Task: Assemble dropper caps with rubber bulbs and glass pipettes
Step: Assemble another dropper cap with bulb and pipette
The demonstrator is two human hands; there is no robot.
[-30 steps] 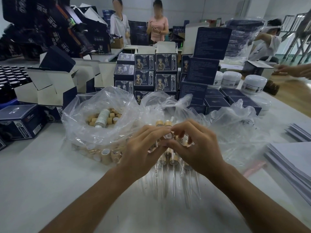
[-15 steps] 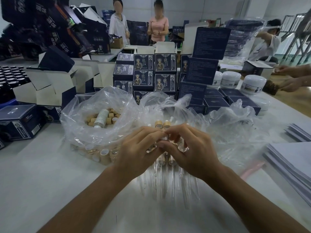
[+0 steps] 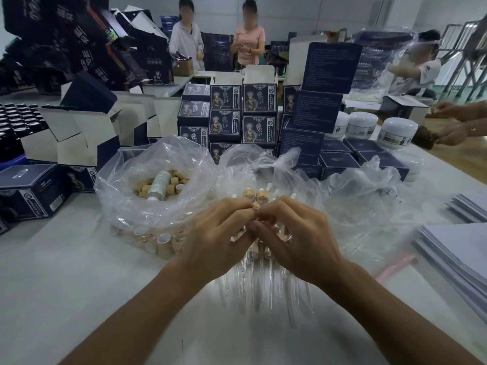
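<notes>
Counter [image 3: 66, 285], pale and wide, fills the lower half of the frame and carries everything else. Dark blue boxes [image 3: 259, 113] stand stacked across the upper middle, with open white-lined cartons [image 3: 71, 138] at the left and three white jars [image 3: 398, 130] at the upper right. A clear plastic bag [image 3: 158, 196] left of centre holds a heap of tan dropper caps [image 3: 171, 180], and more crumpled plastic [image 3: 369, 191] spreads to the right of centre. A stack of grey sheets [image 3: 456, 248] lies at the right edge. Glass pipettes [image 3: 245, 288] lie in a row on the counter at lower centre, partly under the two wrists. Just above them, at the middle of the frame, the left hand [image 3: 216, 238] and the right hand [image 3: 297, 241] meet fingertip to fingertip, both with curled fingers pinching something small between them; each grip is closed on that piece, which is hidden by the fingers, so I cannot tell what it is. Two assembled caps [image 3: 255, 194] stand just beyond the fingertips.
</notes>
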